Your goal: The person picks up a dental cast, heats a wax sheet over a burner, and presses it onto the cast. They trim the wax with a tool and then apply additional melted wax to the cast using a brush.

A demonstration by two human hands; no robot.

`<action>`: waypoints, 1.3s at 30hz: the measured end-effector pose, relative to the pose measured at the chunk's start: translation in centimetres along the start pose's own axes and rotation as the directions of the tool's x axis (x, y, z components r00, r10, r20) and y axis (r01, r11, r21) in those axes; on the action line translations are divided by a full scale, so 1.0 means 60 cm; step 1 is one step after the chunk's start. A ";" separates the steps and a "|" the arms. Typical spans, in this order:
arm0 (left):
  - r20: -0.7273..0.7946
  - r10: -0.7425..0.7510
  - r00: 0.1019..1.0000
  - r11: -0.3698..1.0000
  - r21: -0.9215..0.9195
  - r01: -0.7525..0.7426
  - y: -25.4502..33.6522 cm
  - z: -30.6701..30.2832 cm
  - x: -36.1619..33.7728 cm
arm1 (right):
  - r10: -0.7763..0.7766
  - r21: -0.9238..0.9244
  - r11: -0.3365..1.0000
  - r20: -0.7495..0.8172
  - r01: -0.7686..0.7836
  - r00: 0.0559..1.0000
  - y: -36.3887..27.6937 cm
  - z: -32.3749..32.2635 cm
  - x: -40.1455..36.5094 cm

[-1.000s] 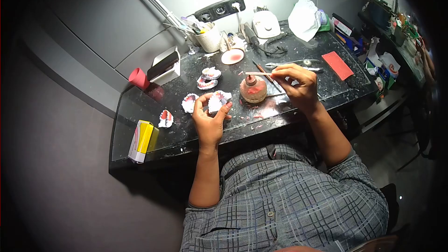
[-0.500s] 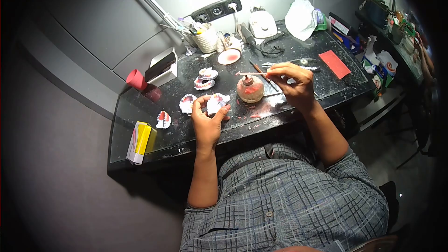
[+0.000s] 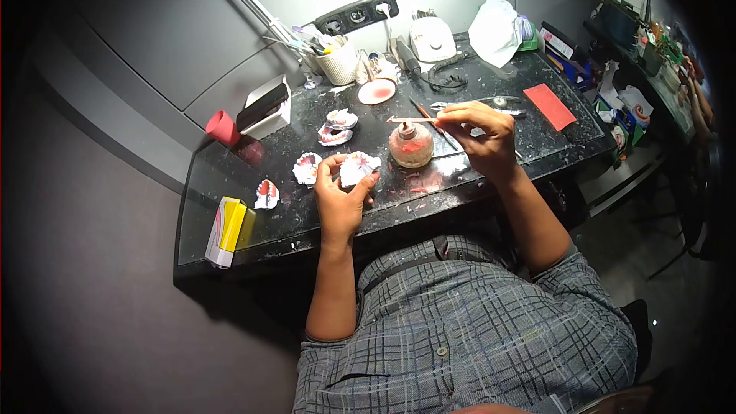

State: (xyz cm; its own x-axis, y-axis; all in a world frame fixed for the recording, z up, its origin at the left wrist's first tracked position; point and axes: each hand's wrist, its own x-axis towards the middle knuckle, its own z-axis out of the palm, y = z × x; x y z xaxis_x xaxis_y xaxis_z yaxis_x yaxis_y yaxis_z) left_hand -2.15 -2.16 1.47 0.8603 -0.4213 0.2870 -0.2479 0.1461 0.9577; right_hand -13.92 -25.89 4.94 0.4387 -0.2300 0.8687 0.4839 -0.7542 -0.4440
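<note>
Your left hand [image 3: 341,201] is curled around a cast [image 3: 357,168], thumb on one side and fingers on the other. It holds the cast just over the surface [image 3: 552,146] near the front edge, left of the burner [image 3: 411,146]. Your right hand [image 3: 479,136] is closed in a pinch on a thin tool [image 3: 410,119], which lies level, its tip above and just past the burner's top. Since a second ago the tip has slid a little farther left across the burner, while the left hand and cast sit much as they did.
</note>
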 end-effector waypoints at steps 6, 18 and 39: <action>0.005 -0.011 1.000 0.999 0.038 0.011 0.004 0.000 -0.002 | 0.000 -0.036 0.999 -0.012 0.000 1.000 0.010 0.006 0.001; 0.037 0.012 0.999 0.999 0.039 -0.013 -0.008 -0.003 0.001 | 0.011 -0.085 0.996 0.025 -0.009 1.000 0.015 0.014 0.003; 0.053 0.051 0.997 0.998 0.033 -0.053 -0.016 -0.004 0.003 | -0.039 -0.033 0.999 0.000 0.039 0.999 0.001 0.028 0.008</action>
State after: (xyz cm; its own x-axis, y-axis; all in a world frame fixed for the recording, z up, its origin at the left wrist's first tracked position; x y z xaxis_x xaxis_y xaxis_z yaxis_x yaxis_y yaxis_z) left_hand -1.64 -2.19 0.60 0.8218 -0.4602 0.3359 -0.3074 0.1383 0.9415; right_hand -12.40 -25.00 4.94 0.4198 -0.2001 0.8853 0.4754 -0.7824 -0.4022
